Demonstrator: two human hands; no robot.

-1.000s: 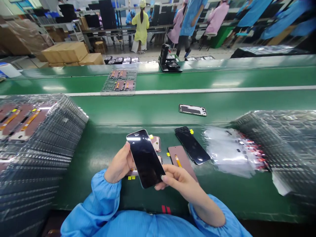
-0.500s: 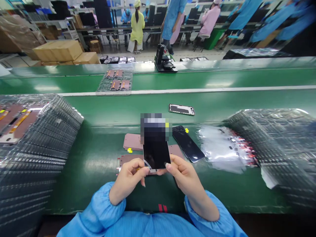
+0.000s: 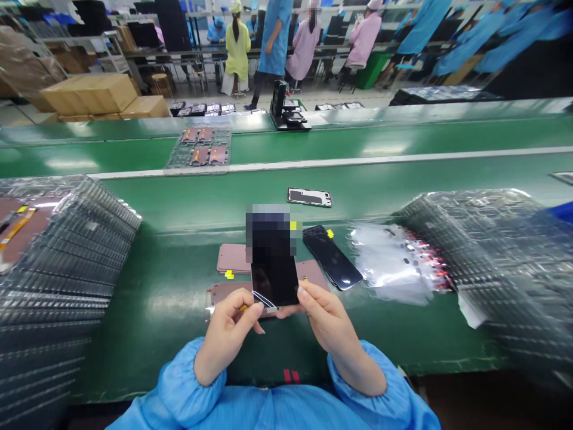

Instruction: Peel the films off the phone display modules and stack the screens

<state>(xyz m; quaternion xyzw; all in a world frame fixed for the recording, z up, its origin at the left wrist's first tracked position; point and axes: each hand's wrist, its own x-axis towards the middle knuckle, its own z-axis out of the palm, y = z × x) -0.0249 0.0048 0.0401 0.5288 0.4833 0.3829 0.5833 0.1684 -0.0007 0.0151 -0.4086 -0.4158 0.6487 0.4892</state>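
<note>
Raised over the bench, a black phone screen (image 3: 274, 272) tilts up toward me; its upper part is blurred out by pixelation. My left hand (image 3: 230, 325) pinches its lower left corner between thumb and fingers, where a pale, curved, film-like strip shows. At the lower right edge, my right hand (image 3: 329, 316) holds the screen between thumb and fingers. Pinkish-brown phone panels (image 3: 234, 258) with yellow tabs lie behind and left of it, partly covered. Just to the right rests a small pile of black screens (image 3: 332, 257) with a yellow tab.
Clear plastic tray stacks rise at left (image 3: 107, 239) and right (image 3: 483, 239). Transparent films (image 3: 394, 263) with red tabs lie beside the right stack. Farther back are a phone frame (image 3: 308, 197), a tray of panels (image 3: 199, 149) and a black fixture (image 3: 286, 107). People work beyond.
My right thumb has shifted from the screen's face to its edge. Both hands still hold the screen. The whole view has turned slightly, and a person in blue behind has stepped left.
</note>
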